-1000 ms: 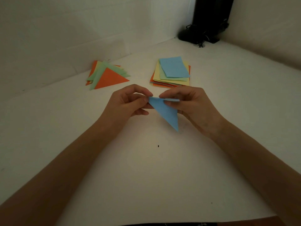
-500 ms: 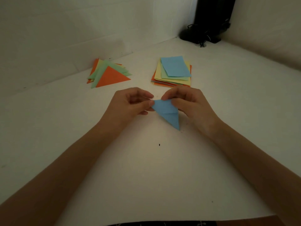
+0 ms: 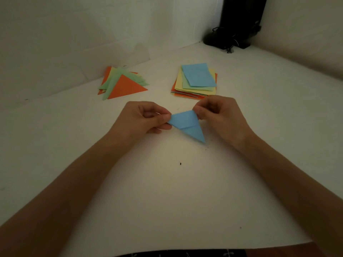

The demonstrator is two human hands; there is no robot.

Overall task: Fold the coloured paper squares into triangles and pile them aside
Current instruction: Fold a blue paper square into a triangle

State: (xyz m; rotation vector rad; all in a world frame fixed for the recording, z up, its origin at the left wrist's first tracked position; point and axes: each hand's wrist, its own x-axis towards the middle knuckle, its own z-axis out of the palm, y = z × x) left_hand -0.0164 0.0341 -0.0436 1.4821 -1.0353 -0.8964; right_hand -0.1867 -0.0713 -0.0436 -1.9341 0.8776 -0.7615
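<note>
I see the pile of folded triangles point(image 3: 122, 84) beyond and left of the grip. The left hand point(image 3: 144, 117) pinches the left corner of the blue paper point(image 3: 187, 125). The right hand point(image 3: 220, 117) pinches its right corner. The stack of squares point(image 3: 196, 80) lies just beyond them.

You are working in dim, flat light. The brightest patch lies on the white table point(image 3: 181, 191) just in front of you, a soft warm pool that fades to grey-green toward the walls point(image 3: 74, 34). The lower corners darken, and your forearms point(image 3: 61, 197) there turn murky brown. Shadows are weak: 1 faint smudge shows under the tip of the blue paper triangle point(image 3: 187, 125). The black stand point(image 3: 239, 21) in the far corner is underexposed, its detail lost. The wide lens bows the table's edges and stretches your arms. The whole picture is slightly soft and grainy.
</note>
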